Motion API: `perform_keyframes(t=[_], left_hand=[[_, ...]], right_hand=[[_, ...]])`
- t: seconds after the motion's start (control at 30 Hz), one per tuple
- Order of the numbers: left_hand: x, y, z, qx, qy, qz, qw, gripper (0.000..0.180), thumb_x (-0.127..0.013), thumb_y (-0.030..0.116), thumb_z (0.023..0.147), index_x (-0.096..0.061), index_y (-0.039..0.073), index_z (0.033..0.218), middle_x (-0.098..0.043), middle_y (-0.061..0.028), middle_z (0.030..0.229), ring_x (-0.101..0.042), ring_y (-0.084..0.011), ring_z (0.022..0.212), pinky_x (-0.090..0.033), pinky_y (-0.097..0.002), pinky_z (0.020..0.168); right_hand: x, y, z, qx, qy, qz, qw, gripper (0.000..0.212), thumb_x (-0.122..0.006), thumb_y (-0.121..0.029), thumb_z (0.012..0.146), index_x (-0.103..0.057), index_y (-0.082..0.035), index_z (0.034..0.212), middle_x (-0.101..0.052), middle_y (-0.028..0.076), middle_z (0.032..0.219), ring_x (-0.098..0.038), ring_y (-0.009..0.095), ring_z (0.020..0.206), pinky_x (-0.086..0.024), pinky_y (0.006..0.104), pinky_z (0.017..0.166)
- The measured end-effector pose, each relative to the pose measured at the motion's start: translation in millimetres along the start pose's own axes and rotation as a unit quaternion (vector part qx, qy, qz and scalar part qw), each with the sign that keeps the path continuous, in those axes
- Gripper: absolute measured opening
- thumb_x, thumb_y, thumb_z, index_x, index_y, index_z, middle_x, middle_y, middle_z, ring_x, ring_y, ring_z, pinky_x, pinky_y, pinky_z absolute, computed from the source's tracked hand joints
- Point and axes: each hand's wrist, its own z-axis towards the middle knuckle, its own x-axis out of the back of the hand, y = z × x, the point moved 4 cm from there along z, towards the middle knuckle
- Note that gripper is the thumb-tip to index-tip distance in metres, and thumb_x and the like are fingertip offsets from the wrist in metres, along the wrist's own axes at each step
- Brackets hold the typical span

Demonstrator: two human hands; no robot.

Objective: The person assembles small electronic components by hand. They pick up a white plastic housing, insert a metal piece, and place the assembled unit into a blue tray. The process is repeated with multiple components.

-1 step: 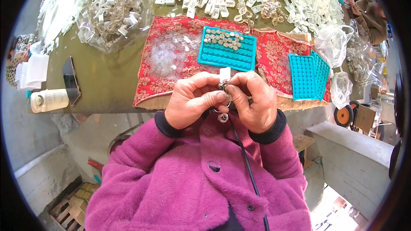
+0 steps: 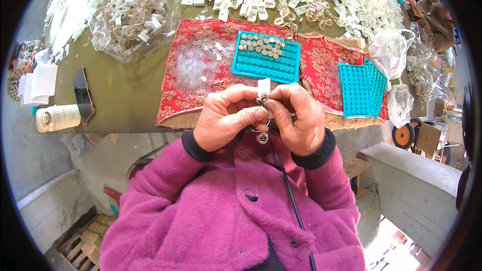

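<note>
White-topped trinket (image 2: 263,88), pinched closely between both hands (image 2: 228,116) (image 2: 301,118)

No text, label, brand, number or sign could be read in the head view.
</note>
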Motion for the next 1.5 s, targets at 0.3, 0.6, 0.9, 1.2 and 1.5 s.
perform_keyframes(t=[0.3,0.6,0.9,1.2,1.5], left_hand=[[1,-1,8,0.004,0.026,-0.015,1.0,0.028,-0.071,0.001,0.099,-0.068,-0.004,0.126,-0.075,-0.0124,0.109,-0.073,-0.0179,0.083,-0.063,-0.0316,0.072],[-11,3,3,-0.054,0.033,0.028,0.998,0.036,-0.072,-0.001,0.098,-0.064,-0.006,0.133,-0.074,-0.0133,0.117,-0.074,-0.02,0.1,-0.065,-0.0342,0.086],[-6,-3,3,0.01,0.041,-0.067,0.997,0.035,-0.072,-0.005,0.095,-0.067,-0.005,0.13,-0.076,-0.0131,0.111,-0.076,-0.0209,0.094,-0.066,-0.0332,0.082],[-12,-4,-2,-0.005,0.027,-0.054,0.998,0.032,-0.073,-0.008,0.094,-0.069,-0.005,0.126,-0.076,-0.0127,0.107,-0.076,-0.0205,0.088,-0.066,-0.0331,0.079],[-20,12,-8,-0.261,0.06,0.304,0.914,0.034,-0.081,-0.007,0.086,-0.075,-0.004,0.119,-0.072,-0.0109,0.109,-0.071,-0.0172,0.094,-0.06,-0.0285,0.08]], right_hand=[[7,8,-12,-0.093,0.089,0.217,0.968,0.011,-0.067,0.006,0.099,-0.068,0.003,0.109,-0.07,0.007,0.093,-0.071,0.013,0.078,-0.059,0.0269,0.07],[8,5,-19,-0.208,0.011,0.321,0.924,0.013,-0.064,0.001,0.104,-0.067,0.007,0.116,-0.071,0.005,0.09,-0.066,0.009,0.075,-0.058,0.024,0.07],[4,2,-16,-0.09,0.04,0.203,0.974,0.019,-0.073,0.003,0.095,-0.068,0.001,0.113,-0.071,0.007,0.094,-0.071,0.015,0.078,-0.058,0.0279,0.07],[13,-11,-17,0.061,0.052,-0.056,0.995,0.015,-0.074,-0.001,0.093,-0.065,-0.002,0.106,-0.065,0.014,0.093,-0.068,0.032,0.085,-0.055,0.039,0.07],[-5,-1,-31,-0.228,0.031,0.249,0.941,0.014,-0.065,-0.013,0.107,-0.066,0.001,0.103,-0.07,0.003,0.088,-0.066,0.009,0.08,-0.053,0.0256,0.07]])
